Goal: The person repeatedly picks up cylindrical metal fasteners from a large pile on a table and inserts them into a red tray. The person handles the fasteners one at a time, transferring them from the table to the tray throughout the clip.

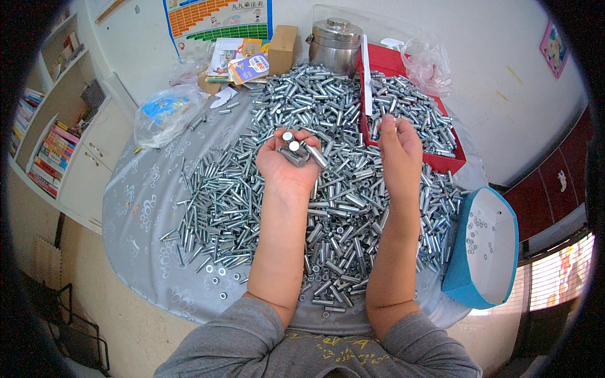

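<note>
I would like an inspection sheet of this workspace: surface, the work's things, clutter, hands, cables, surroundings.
Surface: round table under a grey patterned cloth, mostly covered.
Work's things: large heap of silver metal sleeves; more in a red tray at the far right; small washers near the front edge.
Clutter: plastic bag, booklets, cardboard box, steel pot, blue and white container at the right edge.
Hands: left hand palm up, cupping several sleeves; right hand pinching one small piece at the fingertips.
Cables: nothing seen.
Surroundings: bookshelf at left, wall poster, red cabinet at right.
</note>
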A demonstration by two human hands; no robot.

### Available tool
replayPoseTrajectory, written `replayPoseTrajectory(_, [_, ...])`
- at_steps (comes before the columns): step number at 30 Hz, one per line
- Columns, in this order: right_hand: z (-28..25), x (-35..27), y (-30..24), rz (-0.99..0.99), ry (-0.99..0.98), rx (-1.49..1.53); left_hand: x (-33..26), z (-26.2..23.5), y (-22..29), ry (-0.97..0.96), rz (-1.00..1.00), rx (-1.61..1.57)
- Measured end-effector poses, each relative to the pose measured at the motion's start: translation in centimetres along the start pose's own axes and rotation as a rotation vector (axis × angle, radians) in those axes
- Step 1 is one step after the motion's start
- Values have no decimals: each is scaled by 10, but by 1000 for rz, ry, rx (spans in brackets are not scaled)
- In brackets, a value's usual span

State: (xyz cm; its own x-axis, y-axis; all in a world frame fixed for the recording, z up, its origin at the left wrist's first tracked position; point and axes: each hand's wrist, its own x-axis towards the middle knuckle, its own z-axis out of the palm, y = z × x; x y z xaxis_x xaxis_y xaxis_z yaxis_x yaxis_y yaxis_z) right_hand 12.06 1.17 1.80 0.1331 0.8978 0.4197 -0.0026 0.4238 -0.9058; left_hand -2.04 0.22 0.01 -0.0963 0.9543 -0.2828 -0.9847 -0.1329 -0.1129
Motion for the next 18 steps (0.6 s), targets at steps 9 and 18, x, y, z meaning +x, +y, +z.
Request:
replayPoseTrajectory(9, [-7,1,-4,50,-174,-137,2,-2,0,-14,8,1])
replayPoseTrajectory(18, [2,3,15,-221,-31,-143,2,-3,0,-37,-17,-7])
